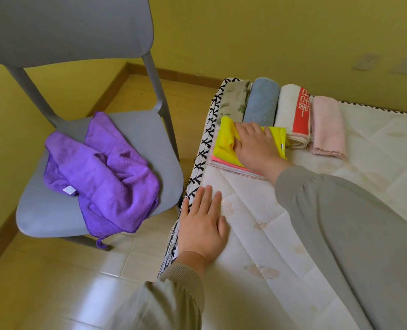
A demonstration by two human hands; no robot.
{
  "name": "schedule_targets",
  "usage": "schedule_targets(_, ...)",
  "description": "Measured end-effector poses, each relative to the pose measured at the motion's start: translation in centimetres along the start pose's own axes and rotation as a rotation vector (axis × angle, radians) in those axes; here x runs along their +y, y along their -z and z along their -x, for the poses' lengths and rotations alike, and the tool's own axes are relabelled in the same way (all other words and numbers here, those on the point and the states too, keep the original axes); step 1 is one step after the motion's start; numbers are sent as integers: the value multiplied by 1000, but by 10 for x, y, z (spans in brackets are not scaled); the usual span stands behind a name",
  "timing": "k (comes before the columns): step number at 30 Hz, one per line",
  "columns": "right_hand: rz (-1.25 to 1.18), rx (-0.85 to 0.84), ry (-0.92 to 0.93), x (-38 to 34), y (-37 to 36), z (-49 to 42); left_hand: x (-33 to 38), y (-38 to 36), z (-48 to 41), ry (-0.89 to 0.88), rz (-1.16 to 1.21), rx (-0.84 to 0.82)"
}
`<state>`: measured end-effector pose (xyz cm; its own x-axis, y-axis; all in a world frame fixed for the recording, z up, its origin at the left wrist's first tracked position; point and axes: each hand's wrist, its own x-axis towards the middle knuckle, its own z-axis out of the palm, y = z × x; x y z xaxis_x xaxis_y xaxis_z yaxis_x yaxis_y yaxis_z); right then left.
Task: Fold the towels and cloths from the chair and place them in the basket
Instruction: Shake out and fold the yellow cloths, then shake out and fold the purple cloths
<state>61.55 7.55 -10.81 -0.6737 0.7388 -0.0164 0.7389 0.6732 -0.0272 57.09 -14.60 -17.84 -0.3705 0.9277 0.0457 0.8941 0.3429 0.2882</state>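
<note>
Directly under right grip (257,148), yellow cloth (223,141), folded

Crumpled purple towel (107,177) on grey chair (43,217); flat folded yellow cloth (224,144) beside four rolled towels (284,109).

1. Chair (131,129): smooth matt grey plastic.
2. Purple cloth (107,177): soft microfibre, faint sheen.
3. Mattress (281,246): quilted, stitched fabric.
4. Blue towel (261,103): fuzzy terry.
5. Floor (55,294): glossy tiles.
6. Yellow cloth (226,146): smooth weave.
</note>
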Motion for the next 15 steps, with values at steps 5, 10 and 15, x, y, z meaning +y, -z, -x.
schedule_targets(5,-23,-90,-29,1,1,3,1,0,-1,7,-12,-29)
schedule_targets(10,-7,-161,-54,1,28,4,1,3,-2,-2,0,-59)
schedule_targets(15,19,-1,-59,-16,55,34,0,24,-4,-40,87,-249)
